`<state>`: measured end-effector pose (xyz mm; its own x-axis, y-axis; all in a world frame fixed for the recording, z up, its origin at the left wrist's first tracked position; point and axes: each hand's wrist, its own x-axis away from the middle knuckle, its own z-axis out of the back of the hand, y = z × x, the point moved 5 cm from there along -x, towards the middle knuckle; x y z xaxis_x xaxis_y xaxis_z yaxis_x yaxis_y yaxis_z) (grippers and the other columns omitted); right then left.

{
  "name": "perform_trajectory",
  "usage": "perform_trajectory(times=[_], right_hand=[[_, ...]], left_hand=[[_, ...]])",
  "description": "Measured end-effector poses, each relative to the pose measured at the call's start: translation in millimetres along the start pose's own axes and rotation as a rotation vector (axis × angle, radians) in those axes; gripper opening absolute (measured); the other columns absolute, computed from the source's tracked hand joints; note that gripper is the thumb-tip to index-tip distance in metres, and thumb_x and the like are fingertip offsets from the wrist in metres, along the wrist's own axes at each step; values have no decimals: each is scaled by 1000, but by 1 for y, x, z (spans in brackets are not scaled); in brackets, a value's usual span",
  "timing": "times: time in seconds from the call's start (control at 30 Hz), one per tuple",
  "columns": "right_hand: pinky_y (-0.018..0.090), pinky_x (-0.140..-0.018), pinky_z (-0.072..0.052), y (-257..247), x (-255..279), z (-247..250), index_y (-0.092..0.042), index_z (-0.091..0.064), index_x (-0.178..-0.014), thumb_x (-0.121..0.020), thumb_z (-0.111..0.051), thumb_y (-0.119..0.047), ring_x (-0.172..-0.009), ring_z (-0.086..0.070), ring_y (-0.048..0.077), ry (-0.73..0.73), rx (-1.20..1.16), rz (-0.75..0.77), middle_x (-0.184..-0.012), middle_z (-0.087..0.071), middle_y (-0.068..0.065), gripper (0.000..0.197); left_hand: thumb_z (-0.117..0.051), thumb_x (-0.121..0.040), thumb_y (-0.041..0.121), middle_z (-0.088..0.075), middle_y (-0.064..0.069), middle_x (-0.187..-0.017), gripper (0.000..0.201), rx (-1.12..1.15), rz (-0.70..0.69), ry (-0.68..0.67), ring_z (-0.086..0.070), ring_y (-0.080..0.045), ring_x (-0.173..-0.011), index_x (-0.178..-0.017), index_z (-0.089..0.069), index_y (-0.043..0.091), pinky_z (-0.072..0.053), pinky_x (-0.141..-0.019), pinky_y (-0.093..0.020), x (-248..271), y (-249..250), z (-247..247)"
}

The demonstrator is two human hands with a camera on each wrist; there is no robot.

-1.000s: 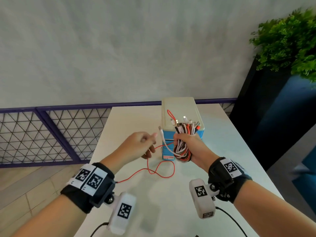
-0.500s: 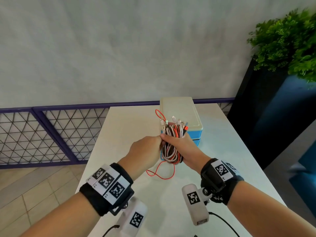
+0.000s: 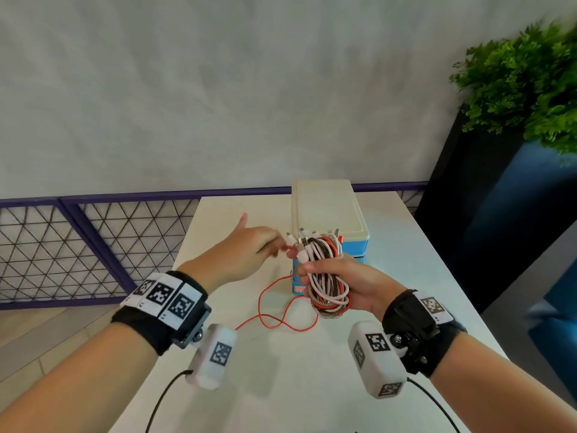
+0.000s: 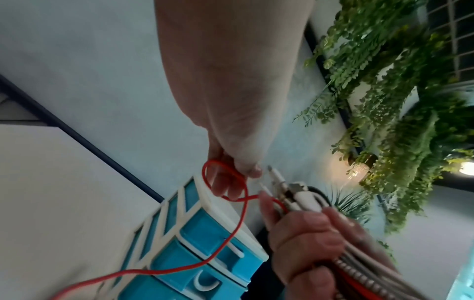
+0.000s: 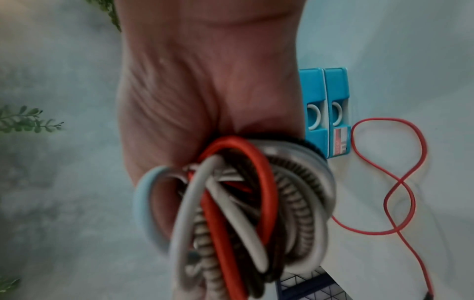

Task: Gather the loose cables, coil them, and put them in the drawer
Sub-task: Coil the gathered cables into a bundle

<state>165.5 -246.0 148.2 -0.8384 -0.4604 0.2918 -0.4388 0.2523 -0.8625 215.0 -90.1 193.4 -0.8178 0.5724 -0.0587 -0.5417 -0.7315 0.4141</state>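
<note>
My right hand (image 3: 340, 281) grips a coiled bundle of white, red and braided cables (image 3: 326, 276), held upright above the table in front of the drawer unit (image 3: 327, 210). The bundle's connectors stick up on top. A thin red cable (image 3: 281, 321) runs from the bundle down onto the table in loose loops. Just left of the bundle, my left hand (image 3: 274, 245) pinches this red cable, thumb stuck out. In the left wrist view the red cable (image 4: 225, 182) loops round the left fingers beside the connectors (image 4: 282, 182). The right wrist view shows the bundle (image 5: 243, 203) close up.
The drawer unit has a cream top and blue drawers (image 5: 325, 111) with white ring handles, all closed. The white table (image 3: 281, 385) has a purple mesh fence (image 3: 93, 245) at its left and a dark planter with a green plant (image 3: 524, 89) at its right.
Half a second ago my left hand was pressed against the bundle. It has since drawn back to the left with the red cable; the right hand has kept hold of the bundle.
</note>
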Motion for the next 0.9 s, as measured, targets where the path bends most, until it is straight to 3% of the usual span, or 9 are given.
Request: perform_trajectory(times=[0.07,0.13,0.3,0.43,0.53,0.63,0.7,0.77,0.9], right_hand=[[28,-65,-56,-2,3,3,-5,-63,-110,-85,-64,-4,-71,-65,14,7,7,9,-81,-66,5,26],[28,-65,-57,-4,6,6,-6,-63,-104,-86,-63,-3,-71,-66,14,32,40,30,-79,-67,5,18],[27,-58,-54,-3,2,22,-6,-63,-94,-87,-63,-8,-63,-65,16,172,-2,84,-74,-68,7,7],[27,-68,-53,-5,-1,29,-6,-65,-101,-75,-74,-17,-66,-63,16,131,-59,51,-78,-65,5,29],[31,-74,-48,-11,-3,27,-7,-63,-109,-69,-77,-22,-69,-62,15,66,-21,46,-81,-63,5,45],[30,-70,-51,-15,-2,23,-8,-63,-104,-74,-74,-18,-68,-61,15,16,10,39,-80,-62,5,34],[29,-67,-54,-14,-1,18,-8,-64,-103,-78,-68,-13,-68,-63,14,-9,18,25,-83,-64,6,26],[29,-65,-54,-10,-1,13,-8,-64,-101,-80,-66,-11,-69,-64,13,-34,23,6,-89,-68,8,21],[28,-67,-53,-6,-5,7,-10,-67,-96,-80,-67,-13,-68,-63,12,-83,15,2,-86,-68,6,16]], left_hand=[[-39,-100,20,-63,6,-68,28,99,85,32,-59,-4,-63,-83,-59,24,-29,-111,-30,2,-10,-2],[-39,-100,18,-57,5,-57,30,330,196,97,-59,-10,-56,-76,-57,22,-52,-83,-32,4,-21,0],[-41,-100,26,-29,6,-44,31,1128,282,161,-42,-11,-43,-85,-57,4,-58,-79,-35,13,-17,2],[-42,-100,25,-33,5,-50,23,1368,283,293,-36,-10,-43,-91,-55,9,-56,-63,-28,16,-24,12],[-47,-99,22,-44,-3,-61,15,1273,404,389,-45,-13,-48,-94,-55,10,-56,-62,-28,15,-43,13],[-51,-95,6,-58,-16,-102,11,786,542,439,-62,-17,-78,-102,-54,14,-53,-69,-22,16,-62,8],[-52,-93,6,-52,-6,-120,20,301,359,492,-55,-10,-102,-109,-56,17,-41,-81,-8,17,-49,12],[-49,-95,9,-50,-1,-124,23,111,22,518,-47,-5,-113,-115,-58,14,-28,-98,-3,18,-13,14],[-34,-102,21,-59,17,-88,17,203,-117,174,-56,-2,-85,-103,-51,23,-18,-116,-21,16,27,-16]])
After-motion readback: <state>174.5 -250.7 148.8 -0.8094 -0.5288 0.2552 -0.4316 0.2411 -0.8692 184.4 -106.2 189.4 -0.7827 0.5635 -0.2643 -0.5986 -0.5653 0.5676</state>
